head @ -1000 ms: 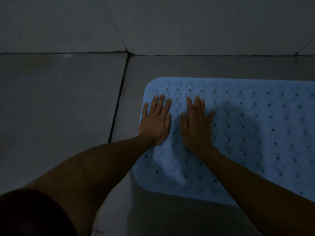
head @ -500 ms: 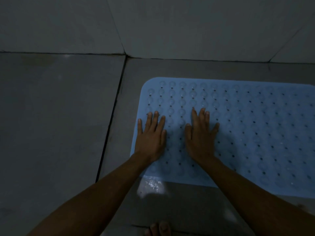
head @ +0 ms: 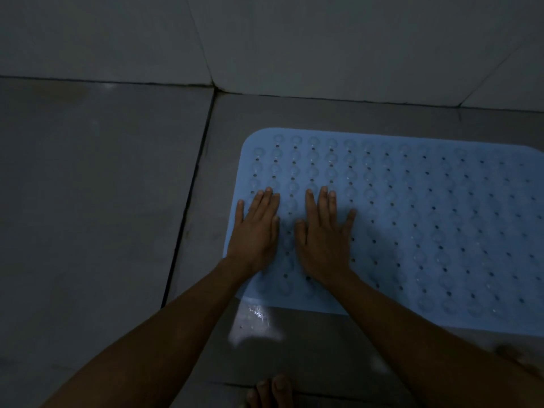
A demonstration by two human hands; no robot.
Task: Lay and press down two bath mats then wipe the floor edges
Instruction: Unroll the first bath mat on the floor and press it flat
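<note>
A light blue rubber bath mat [head: 426, 219] with rows of small holes and suction bumps lies flat on the grey tiled floor, running off the right edge of the view. My left hand [head: 256, 234] presses flat on the mat's left end, fingers straight, its little finger at the mat's edge. Beside it, my right hand [head: 323, 237] also presses flat on the mat with spread fingers. Only one mat is in view.
The wall base [head: 323, 97] runs just behind the mat. A dark tile joint [head: 188, 195] runs down the floor left of the mat. A wet shiny patch [head: 256, 322] lies in front of the mat. My bare toes [head: 270, 391] show at the bottom edge.
Both hands have slid from the mat's far left corner towards its near edge, staying flat on it. The view has tilted down, bringing the mat's front edge and my toes into sight.
</note>
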